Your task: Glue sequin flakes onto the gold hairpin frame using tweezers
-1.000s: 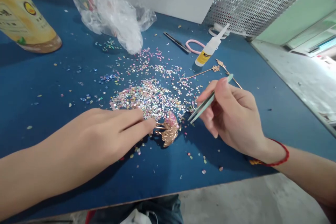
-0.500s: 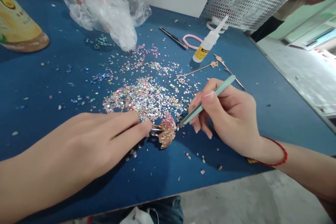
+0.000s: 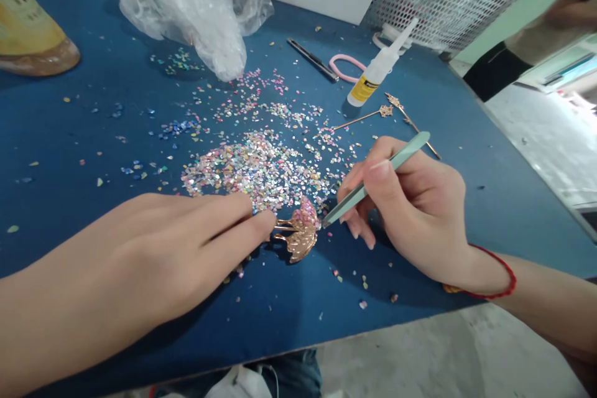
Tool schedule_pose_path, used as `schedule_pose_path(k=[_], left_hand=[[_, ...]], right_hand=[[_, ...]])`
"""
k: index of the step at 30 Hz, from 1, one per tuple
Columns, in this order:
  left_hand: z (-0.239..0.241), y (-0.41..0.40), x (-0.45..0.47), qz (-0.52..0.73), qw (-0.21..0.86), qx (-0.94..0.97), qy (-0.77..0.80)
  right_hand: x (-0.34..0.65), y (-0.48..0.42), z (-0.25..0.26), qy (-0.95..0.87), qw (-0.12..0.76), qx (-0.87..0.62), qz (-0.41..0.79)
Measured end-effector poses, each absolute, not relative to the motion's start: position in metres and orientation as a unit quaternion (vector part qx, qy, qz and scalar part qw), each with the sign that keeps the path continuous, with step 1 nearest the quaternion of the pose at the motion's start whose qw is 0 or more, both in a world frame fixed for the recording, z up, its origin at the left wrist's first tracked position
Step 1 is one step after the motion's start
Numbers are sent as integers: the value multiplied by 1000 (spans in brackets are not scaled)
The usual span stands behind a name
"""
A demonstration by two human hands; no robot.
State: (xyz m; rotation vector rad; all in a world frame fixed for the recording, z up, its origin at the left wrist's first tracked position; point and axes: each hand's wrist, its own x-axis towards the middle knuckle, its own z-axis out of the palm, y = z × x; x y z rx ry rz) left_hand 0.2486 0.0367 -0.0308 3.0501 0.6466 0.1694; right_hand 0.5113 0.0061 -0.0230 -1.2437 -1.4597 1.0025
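Your right hand [image 3: 410, 205] is closed narrow on the tweezers [image 3: 373, 180], pinching them between thumb and fingers, with their tips just beside the gold ornament [image 3: 298, 239]. A red cord [image 3: 495, 281] circles that wrist. Your left hand [image 3: 153, 249] lies flat and relaxed, gripping nothing, its fingertips [image 3: 265, 221] touching the ornament's stems. The ornament rests on the blue mat [image 3: 69, 137], at the near edge of a flake pile [image 3: 252, 171]. Pink flakes cover its top, while most of the ribbed gold below remains bare, so much of the surface is left uncovered. Farther off stand a glue bottle [image 3: 373, 82] and two gold pins [image 3: 385, 113], near a pink hair tie [image 3: 342, 68] and a black tool [image 3: 312, 60]. Beyond lie a plastic bag [image 3: 196, 18] and a yellow bottle [image 3: 30, 31].
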Motion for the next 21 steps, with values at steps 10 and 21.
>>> schedule_pose_path(k=[10, 21], left_hand=[[-23, 39, 257, 82, -45, 979, 183], [-24, 38, 259, 93, -11, 978, 188]], right_hand=[[509, 8, -21, -593, 458, -513, 418], [509, 7, -20, -588, 459, -517, 419]])
